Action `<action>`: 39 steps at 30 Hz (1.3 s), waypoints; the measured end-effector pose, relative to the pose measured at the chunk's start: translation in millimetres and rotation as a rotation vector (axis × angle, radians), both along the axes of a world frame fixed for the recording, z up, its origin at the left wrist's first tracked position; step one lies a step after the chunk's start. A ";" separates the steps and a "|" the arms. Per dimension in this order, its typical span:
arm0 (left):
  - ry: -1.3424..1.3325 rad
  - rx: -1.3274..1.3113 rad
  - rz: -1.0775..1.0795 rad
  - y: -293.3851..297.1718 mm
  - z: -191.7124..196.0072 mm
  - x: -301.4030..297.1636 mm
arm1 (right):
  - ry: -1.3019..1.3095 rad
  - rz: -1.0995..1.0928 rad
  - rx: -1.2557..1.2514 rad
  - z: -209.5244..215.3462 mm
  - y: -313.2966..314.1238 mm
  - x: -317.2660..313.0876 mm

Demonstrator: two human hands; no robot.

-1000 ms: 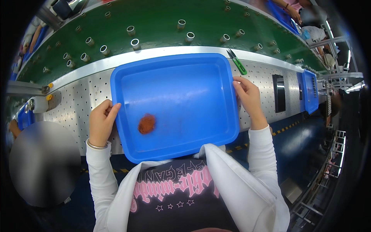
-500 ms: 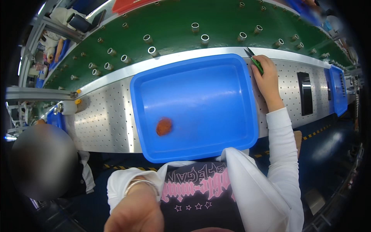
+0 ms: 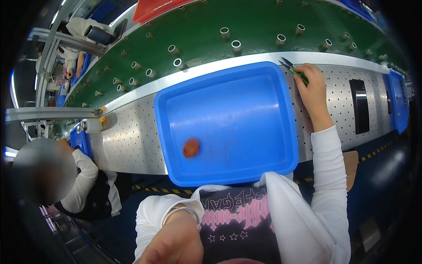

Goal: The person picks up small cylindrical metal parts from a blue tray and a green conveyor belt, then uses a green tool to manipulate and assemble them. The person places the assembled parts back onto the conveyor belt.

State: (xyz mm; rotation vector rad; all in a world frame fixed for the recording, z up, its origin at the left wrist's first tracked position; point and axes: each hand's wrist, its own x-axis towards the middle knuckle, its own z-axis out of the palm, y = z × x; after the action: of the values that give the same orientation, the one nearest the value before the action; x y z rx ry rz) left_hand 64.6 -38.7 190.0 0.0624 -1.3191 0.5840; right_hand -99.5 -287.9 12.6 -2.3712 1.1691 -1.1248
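Note:
A blue plastic tray (image 3: 228,176) lies in front of me with a rough, rusty-orange round lump (image 3: 191,148) towards its near left. Beyond the tray's right side, my right hand (image 3: 313,90) rests by the metal edge, fingers closed around the green handles of small scissors (image 3: 292,67). Their dark pointed blades are spread and aim at the far left. Close to my chest is my left hand (image 3: 176,240), with a bracelet at the wrist. Its fingers run out of the lower edge, so their state is hidden.
A green conveyor belt (image 3: 202,53) behind the tray carries several metal sleeves. The perforated metal table (image 3: 127,149) bears a black phone-like slab (image 3: 361,105) to the right. Another blue tray (image 3: 398,101) is farther right. A co-worker's sleeve (image 3: 83,176) shows at left.
The whole view has shifted slightly to the right. My right hand stays at the scissors, with more of the handles showing. The left hand remains near my chest.

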 end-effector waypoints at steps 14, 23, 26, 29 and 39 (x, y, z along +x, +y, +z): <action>-0.090 0.097 -0.133 7.9 -15.2 7.2 | 0.011 0.007 0.021 4.6 1.3 2.1; -0.037 0.272 -0.046 13.3 -43.3 16.6 | 0.005 0.033 0.017 2.3 -0.4 2.7; -0.222 0.864 0.169 26.1 -45.5 58.7 | 0.009 0.025 0.021 3.9 -0.6 -3.1; -0.005 1.268 0.525 22.7 -49.8 86.3 | 0.011 0.046 0.029 5.2 -0.5 0.3; 0.047 1.890 0.697 15.4 -111.1 160.0 | 0.061 0.025 0.055 11.1 6.4 8.2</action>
State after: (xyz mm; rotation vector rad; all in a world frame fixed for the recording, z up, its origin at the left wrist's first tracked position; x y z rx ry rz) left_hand 224.6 -23.3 79.0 2.0913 -1.3490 -0.3091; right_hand -91.3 -281.5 23.7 -2.3872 1.1712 -1.0057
